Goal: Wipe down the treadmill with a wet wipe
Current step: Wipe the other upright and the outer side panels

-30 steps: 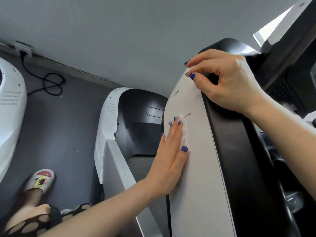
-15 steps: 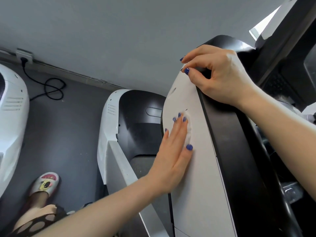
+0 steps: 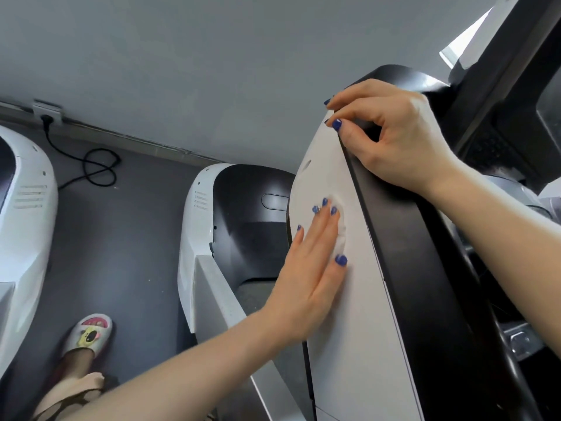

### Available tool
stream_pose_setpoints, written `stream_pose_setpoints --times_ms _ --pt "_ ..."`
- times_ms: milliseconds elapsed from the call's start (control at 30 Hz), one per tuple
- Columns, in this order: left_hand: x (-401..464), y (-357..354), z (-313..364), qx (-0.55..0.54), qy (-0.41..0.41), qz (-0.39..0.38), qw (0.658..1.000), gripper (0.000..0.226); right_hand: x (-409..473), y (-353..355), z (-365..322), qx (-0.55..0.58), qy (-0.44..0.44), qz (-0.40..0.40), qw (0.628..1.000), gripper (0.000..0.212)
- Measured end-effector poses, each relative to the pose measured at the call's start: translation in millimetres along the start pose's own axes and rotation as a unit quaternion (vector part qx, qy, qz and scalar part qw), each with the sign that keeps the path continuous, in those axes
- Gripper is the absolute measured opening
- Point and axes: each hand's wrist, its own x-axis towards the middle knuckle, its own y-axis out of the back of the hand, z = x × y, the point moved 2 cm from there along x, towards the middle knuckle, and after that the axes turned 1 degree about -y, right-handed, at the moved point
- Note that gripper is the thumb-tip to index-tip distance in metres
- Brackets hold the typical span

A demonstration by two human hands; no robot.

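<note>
Left hand (image 3: 306,268), fingers straight, pressed crumpled white wet wipe (image 3: 341,235) flat against white plastic treadmill side panel (image 3: 358,299). Right hand (image 3: 391,138) gripped panel's top edge.

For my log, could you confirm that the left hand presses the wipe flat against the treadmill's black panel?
Not quite: in the head view the left hand presses the wipe flat against the treadmill's white panel, not the black one.

Left hand (image 3: 306,268) flat on wet wipe (image 3: 341,235) against white treadmill panel (image 3: 358,314); right hand (image 3: 391,138) apparently gripping its top edge.
</note>
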Motion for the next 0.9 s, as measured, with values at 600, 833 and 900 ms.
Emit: stream_pose_setpoints --times_ms 600,833,900 --pt "23 5 18 0.067 -0.091 -0.016 0.993 0.060 -15 15 35 -0.026 -0.030 -0.001 0.999 0.021" --pt "83 29 36 0.092 -0.105 0.012 0.990 0.058 12 13 54 -0.060 -0.017 0.002 0.998 0.024" --pt "68 25 34 0.094 -0.125 -0.011 0.988 0.058 17 11 59 -0.059 -0.020 0.001 0.998 0.025"
